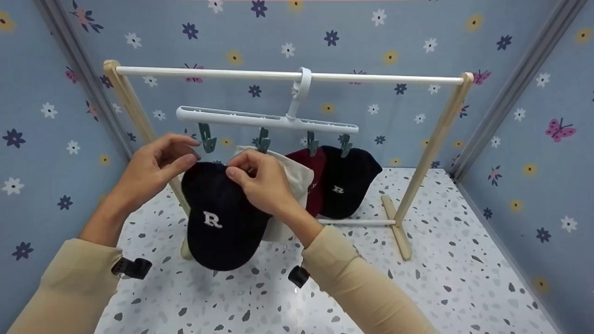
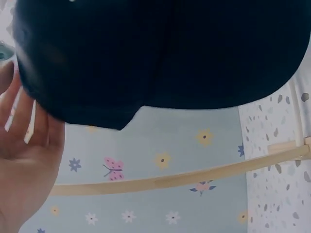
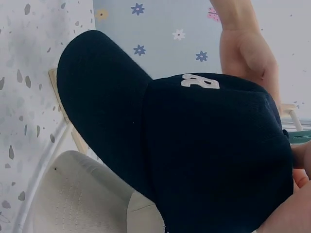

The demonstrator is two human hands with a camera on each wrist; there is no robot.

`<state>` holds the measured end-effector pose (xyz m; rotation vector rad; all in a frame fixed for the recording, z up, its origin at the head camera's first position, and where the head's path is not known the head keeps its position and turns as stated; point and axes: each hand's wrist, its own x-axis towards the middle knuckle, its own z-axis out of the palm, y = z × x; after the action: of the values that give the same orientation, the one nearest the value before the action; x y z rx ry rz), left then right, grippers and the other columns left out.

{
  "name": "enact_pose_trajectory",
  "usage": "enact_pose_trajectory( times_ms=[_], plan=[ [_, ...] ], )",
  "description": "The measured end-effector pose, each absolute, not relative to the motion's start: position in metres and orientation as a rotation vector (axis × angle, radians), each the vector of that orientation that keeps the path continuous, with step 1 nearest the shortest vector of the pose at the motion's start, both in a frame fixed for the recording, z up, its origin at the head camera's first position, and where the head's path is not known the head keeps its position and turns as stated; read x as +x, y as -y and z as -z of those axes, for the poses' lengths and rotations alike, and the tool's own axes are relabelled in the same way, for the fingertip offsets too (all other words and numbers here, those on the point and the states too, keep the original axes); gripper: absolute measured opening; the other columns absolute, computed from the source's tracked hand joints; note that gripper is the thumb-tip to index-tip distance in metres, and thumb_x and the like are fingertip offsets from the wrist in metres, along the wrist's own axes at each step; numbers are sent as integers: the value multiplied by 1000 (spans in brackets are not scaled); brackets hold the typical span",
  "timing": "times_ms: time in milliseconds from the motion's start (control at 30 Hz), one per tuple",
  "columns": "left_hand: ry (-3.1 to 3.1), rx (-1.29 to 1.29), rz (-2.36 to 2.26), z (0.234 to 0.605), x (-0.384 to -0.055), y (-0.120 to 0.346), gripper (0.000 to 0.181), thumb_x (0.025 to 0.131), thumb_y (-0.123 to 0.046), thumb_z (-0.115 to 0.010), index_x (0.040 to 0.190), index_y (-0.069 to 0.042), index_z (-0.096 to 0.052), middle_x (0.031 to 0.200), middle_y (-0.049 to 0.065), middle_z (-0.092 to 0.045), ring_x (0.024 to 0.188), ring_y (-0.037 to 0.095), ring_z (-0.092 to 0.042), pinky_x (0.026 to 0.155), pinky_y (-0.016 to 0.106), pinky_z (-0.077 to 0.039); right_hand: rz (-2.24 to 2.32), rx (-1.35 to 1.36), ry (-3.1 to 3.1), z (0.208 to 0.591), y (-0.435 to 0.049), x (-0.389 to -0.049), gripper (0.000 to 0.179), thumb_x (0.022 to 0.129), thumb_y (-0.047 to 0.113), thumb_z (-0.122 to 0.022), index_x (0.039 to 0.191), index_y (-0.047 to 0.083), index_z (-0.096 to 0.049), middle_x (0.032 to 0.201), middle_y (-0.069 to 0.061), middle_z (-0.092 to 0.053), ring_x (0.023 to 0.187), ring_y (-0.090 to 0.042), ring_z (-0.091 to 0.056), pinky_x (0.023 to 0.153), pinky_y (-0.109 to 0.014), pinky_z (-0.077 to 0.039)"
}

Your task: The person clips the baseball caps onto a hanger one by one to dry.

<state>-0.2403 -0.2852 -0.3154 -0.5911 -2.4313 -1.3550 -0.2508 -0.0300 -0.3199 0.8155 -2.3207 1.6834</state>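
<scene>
A navy cap (image 1: 222, 218) with a white R hangs brim down below the left end of a white clip hanger (image 1: 236, 118). My right hand (image 1: 264, 183) pinches its top edge between thumb and fingers. At the cap's upper left, my left hand (image 1: 160, 164) has its thumb and fingers apart, fingertips right beside a green clip (image 1: 207, 139). That clip hangs just above the cap. In the left wrist view, the left fingers (image 2: 41, 126) spread along the cap's edge. A beige cap (image 1: 297, 174) hangs from another clip (image 1: 263, 139), partly hidden behind the right hand.
A maroon cap (image 1: 315, 181) and a black cap (image 1: 348, 185) hang from clips farther right. The hanger hooks over the white rail (image 1: 380, 78) of a wooden stand (image 1: 431, 148). Flowered walls (image 1: 343, 28) enclose a speckled floor (image 1: 445, 278).
</scene>
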Motion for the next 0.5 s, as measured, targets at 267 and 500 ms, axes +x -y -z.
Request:
enact_pose_trajectory(
  times_ms=[267, 500],
  plan=[
    [2374, -467, 1322, 293, -232, 257, 51, 102, -29, -75, 146, -13, -55, 133, 4, -65, 123, 13, -60, 109, 23, -43, -1658, 850, 2309, 319, 28, -256, 5, 100, 12, -75, 103, 8, -78, 92, 4, -75, 82, -6, -64, 80, -24, -53],
    [2327, -311, 1320, 281, -227, 234, 51, 99, -42, -77, 136, -12, -61, 122, 6, -69, 117, 14, -65, 109, 35, -49, -1624, 917, 2289, 319, 24, -257, 6, 101, 13, -75, 103, 8, -78, 91, 3, -74, 81, -7, -63, 78, -24, -53]
  ],
)
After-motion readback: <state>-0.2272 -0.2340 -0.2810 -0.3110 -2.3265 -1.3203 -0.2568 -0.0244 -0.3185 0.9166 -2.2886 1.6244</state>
